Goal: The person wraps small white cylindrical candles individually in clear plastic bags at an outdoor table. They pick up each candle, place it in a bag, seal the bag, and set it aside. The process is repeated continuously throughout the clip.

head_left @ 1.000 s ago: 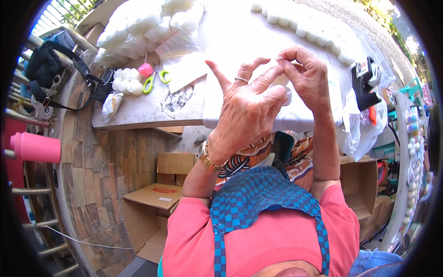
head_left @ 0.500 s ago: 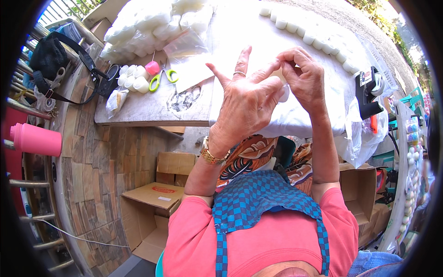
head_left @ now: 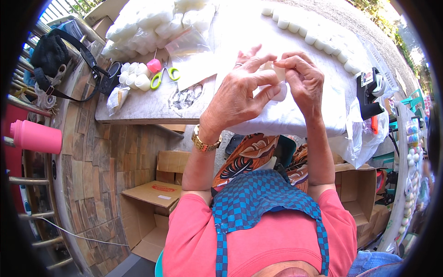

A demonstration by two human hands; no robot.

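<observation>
Above the table's front part, my left hand grips a small white candle between thumb and fingers. My right hand is closed in a pinch at the candle's far end, its thumb and forefinger close to the left fingertips. What that pinch holds is too small and too washed out to tell. My fingers cover much of the candle. Similar white candles stand in a curved row at the far right of the table. A cluster of white candles sits at the left.
Scissors with lime-green handles lie beside a pink lump. Bagged white candles are heaped at the far left. A black device stands at the table's right edge. Open cardboard boxes sit below, and a pink tumbler is at left.
My left hand has turned, and its raised fingers have folded closer to the candle. The right hand's fingers have shifted slightly at the candle's far end.
</observation>
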